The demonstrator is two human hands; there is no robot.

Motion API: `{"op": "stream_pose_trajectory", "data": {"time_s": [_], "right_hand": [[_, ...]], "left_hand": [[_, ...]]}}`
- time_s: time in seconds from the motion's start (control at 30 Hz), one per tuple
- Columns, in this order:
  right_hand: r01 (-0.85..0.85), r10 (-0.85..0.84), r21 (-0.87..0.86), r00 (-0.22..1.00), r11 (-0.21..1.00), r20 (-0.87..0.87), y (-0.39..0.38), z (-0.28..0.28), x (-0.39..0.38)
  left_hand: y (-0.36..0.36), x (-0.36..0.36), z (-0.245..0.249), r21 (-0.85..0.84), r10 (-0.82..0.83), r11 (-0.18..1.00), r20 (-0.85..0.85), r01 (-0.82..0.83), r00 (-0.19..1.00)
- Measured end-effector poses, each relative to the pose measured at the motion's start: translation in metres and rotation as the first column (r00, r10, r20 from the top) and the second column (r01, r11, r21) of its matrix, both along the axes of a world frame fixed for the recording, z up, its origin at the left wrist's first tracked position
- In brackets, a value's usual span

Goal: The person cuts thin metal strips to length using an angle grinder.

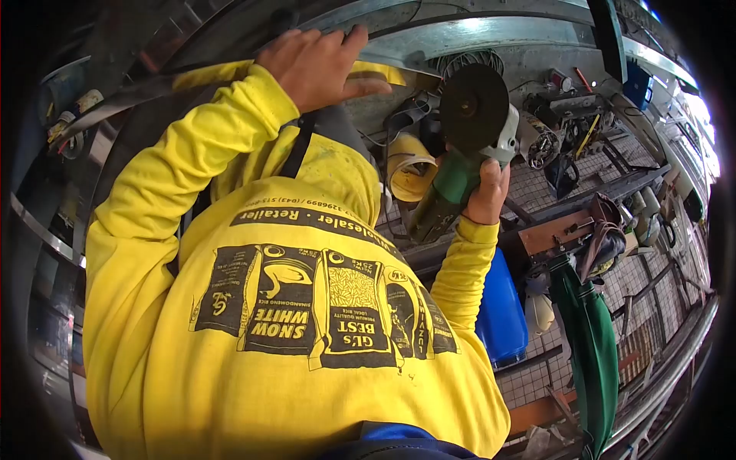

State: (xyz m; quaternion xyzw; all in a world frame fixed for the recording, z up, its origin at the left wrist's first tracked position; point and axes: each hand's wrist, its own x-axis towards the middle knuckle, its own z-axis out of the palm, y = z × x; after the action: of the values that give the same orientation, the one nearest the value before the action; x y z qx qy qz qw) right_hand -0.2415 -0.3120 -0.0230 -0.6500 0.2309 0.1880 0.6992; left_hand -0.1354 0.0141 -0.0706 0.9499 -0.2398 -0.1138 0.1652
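My right hand is wrapped around the grey head end of a green angle grinder, partly hidden behind it. Its dark round disc stands tilted toward me, higher than the hand. On the left, my left hand lies across a long shiny metal bar. Bent fingers reach over the bar's far side, while the thumb stretches along the near side; the fingertips are mostly hidden. The disc is close to the right end of this bar. Both arms wear yellow sleeves.
Behind the grinder is a yellow bucket, with a coil of wire farther off. A blue container and a hanging green cloth are at the right. Metal frames and wire mesh fill the right side, with loose tools among them.
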Motion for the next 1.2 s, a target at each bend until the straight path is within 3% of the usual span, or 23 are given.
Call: {"op": "stream_pose_trajectory", "data": {"time_s": [0.07, 0.17, 0.33, 0.67, 1.2], "right_hand": [[0.024, -0.023, -0.010, 0.996, 1.000, 0.083, 0.000, -0.003, -0.006], [0.057, -0.053, -0.029, 0.989, 0.998, 0.139, 0.001, -0.004, -0.022], [0.095, -0.094, -0.035, 0.995, 0.995, 0.034, 0.017, 0.005, -0.030], [0.080, -0.074, -0.069, 0.994, 0.994, 0.076, 0.024, -0.011, -0.036], [0.028, -0.021, -0.080, 0.995, 0.996, 0.098, 0.018, -0.022, -0.037]], "left_hand": [[0.002, -0.003, -0.004, -0.009, -0.019, 1.000, 0.195, 0.021, 0.981], [0.006, -0.005, -0.003, -0.018, -0.063, 0.997, 0.269, 0.070, 0.961], [0.006, -0.017, -0.006, 0.058, -0.047, 0.998, 0.147, 0.039, 0.988], [0.006, -0.010, -0.005, 0.117, -0.069, 0.990, -0.064, 0.077, 0.996], [0.008, -0.009, -0.008, 0.066, -0.098, 0.993, 0.015, 0.097, 0.995]]}}
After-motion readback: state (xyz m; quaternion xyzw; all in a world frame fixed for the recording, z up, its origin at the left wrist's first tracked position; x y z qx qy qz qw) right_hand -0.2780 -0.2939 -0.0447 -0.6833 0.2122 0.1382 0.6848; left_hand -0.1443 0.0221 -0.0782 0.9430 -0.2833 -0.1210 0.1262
